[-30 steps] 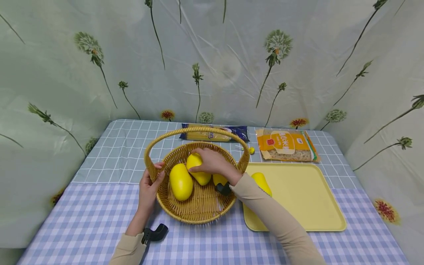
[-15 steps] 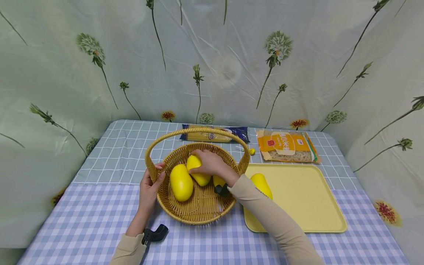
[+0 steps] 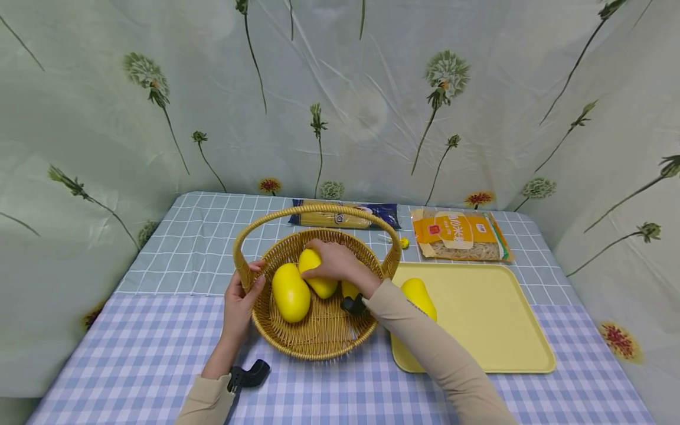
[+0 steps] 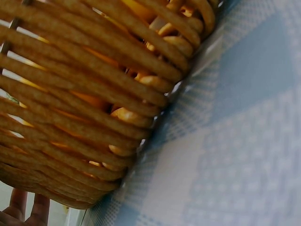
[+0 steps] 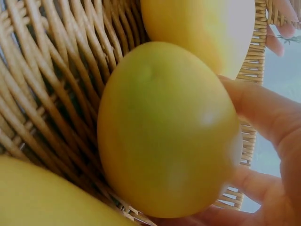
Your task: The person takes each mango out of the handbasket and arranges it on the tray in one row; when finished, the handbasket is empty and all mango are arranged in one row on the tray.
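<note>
A round wicker basket (image 3: 313, 353) with a tall arched handle stands in the middle of the table. My left hand (image 3: 241, 301) holds its left rim by the handle's foot, thumb on the inner side; in the left wrist view its fingers (image 4: 40, 207) show past the woven wall (image 4: 70, 99). Inside the basket, my right hand (image 3: 336, 260) grips the middle yellow mango (image 3: 324, 286), with fingers and thumb around it. That mango (image 5: 164, 127) shows a greenish end in the right wrist view. Left of it lies another mango (image 3: 290, 293); a third mango (image 3: 350, 289) is partly hidden under the right wrist.
To the right is a yellow tray (image 3: 489, 319) with one mango (image 3: 418, 298) at its left side, partly behind the right sleeve. Along the back lie a blue spaghetti packet (image 3: 340, 219), an orange noodle bag (image 3: 459, 233) and a small yellow item (image 3: 404, 242).
The right wrist and sleeve have shifted slightly left, with the hand still around the middle mango. The left hand and basket have stayed in place.
</note>
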The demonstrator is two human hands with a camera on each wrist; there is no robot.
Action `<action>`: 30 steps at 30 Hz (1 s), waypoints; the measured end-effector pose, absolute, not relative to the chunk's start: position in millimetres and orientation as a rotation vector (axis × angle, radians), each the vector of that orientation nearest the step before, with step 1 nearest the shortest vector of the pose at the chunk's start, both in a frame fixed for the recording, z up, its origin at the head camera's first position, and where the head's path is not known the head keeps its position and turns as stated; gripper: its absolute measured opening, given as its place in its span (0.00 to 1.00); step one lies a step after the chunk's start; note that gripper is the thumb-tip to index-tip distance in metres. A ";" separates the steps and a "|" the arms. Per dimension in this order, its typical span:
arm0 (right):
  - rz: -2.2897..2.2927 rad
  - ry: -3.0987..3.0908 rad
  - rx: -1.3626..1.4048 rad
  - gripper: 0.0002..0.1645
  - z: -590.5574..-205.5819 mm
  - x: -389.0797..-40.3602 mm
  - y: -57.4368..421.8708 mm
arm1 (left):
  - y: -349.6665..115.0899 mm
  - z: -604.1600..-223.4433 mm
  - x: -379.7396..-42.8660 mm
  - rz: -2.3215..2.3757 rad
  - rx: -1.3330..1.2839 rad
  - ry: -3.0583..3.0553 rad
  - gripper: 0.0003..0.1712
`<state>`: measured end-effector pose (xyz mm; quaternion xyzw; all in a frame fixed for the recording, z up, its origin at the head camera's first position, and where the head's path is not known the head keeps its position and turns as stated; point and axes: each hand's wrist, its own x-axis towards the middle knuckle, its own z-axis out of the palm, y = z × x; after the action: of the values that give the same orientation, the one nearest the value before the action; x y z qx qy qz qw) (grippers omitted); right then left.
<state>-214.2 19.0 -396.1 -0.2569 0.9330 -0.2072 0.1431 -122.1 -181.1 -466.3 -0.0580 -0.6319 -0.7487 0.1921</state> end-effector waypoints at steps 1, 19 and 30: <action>-0.611 2.686 -0.743 0.41 -396.1 -214.5 19.2 | -181.0 -466.1 -122.1 -2.101 -0.164 -1.777 0.12; -0.702 2.674 -0.770 0.40 -389.4 -209.8 24.5 | -181.0 -465.1 -121.8 -2.086 -0.162 -1.801 0.13; -0.818 2.715 -0.754 0.42 -379.0 -202.6 33.5 | -181.3 -464.1 -121.5 -2.093 -0.173 -1.786 0.12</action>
<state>-202.6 33.5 -379.0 -0.2555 0.9204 -0.2772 0.1037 -121.5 -181.3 -464.1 -0.0616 -0.6359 -0.7452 0.1912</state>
